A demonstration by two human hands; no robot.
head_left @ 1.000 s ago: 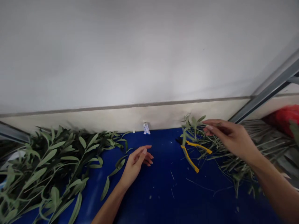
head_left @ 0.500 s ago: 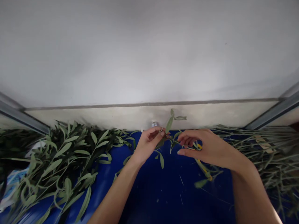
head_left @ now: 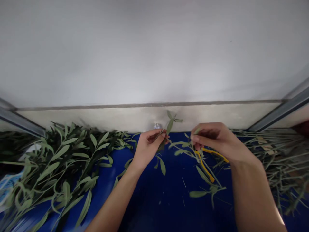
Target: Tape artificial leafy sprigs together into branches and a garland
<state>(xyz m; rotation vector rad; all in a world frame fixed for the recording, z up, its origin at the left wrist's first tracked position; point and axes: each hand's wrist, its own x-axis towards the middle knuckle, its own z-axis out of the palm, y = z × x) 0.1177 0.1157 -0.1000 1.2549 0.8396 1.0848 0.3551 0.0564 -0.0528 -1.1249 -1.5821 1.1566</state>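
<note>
From here I see, in the head view, the left hand [head_left: 151,145] with its thumb and fingers closed on a small leafy sprig [head_left: 170,124], its leaves standing up in front of the pale wall [head_left: 130,119]. The right hand [head_left: 210,138] pinches at a leafy stem [head_left: 212,172] that hangs down over the blue surface [head_left: 154,199]. Yellow-handled pliers [head_left: 206,169] lie spread open just below that hand. A heap of leafy branches [head_left: 72,161] covers the left side, and thinner stems [head_left: 282,161] lie piled on the right.
</note>
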